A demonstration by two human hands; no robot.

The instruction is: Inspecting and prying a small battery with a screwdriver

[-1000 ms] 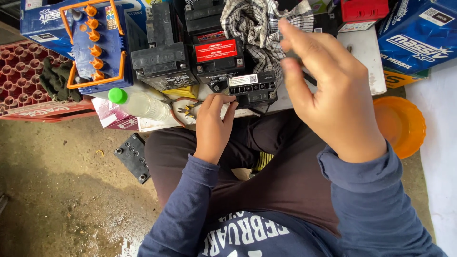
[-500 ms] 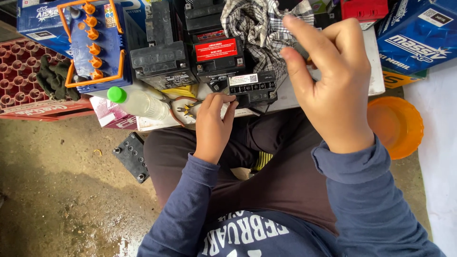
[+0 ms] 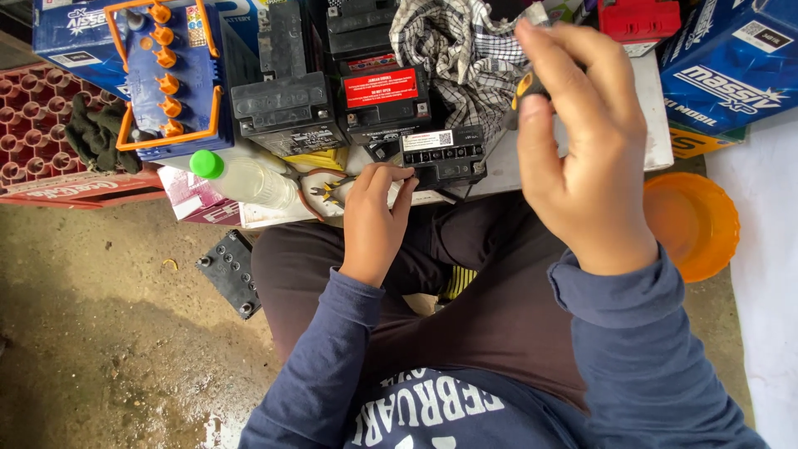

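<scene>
My left hand (image 3: 374, 218) rests on the near edge of a white board (image 3: 657, 125), its fingertips against a small black battery (image 3: 445, 156) with a white label. My right hand (image 3: 582, 150) is raised close to the camera and closed round a tool with a yellow and black handle (image 3: 522, 90); the tool's tip is hidden. Pliers with red handles (image 3: 324, 189) lie just left of my left hand.
Behind stand two larger black batteries (image 3: 287, 112), one with a red label (image 3: 381, 87), a checked cloth (image 3: 453, 50) and a blue battery with orange caps (image 3: 170, 75). A clear bottle with a green cap (image 3: 241, 176), an orange bowl (image 3: 694, 224), blue boxes (image 3: 731, 62) and a black lid (image 3: 229, 273) on the dirt floor surround me.
My right hand has shifted slightly left and up with the tool. My left hand stays at the small battery.
</scene>
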